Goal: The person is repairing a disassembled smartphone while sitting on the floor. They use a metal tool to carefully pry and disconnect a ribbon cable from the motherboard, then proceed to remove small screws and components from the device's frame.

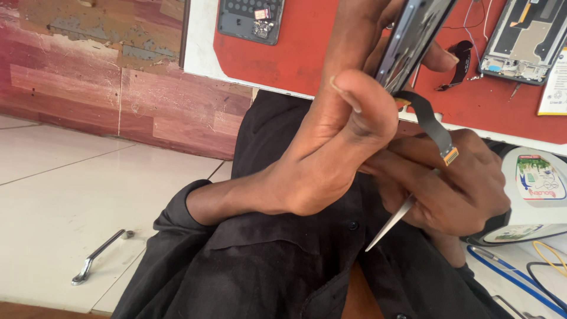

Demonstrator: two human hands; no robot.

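Observation:
My left hand (pixel 331 147) is raised close to the camera and grips a dark opened phone (pixel 413 32) by its edge, thumb pressed near the lower corner. A black flat ribbon cable (pixel 430 124) with a small orange connector end hangs from the phone. My right hand (pixel 455 183) sits just below and behind it, fingers closed around metal tweezers (pixel 390 227) whose pointed tip sticks out down and left. The tweezers' other end is hidden in the hand.
A red work mat (pixel 307 47) on a white board holds a dark phone back part (pixel 251 20), another opened phone frame (pixel 525 41), a black strap-like piece (pixel 458 65) and thin wires. A white round container (pixel 534 195) is at right. A metal handle (pixel 97 255) lies on the tiled floor.

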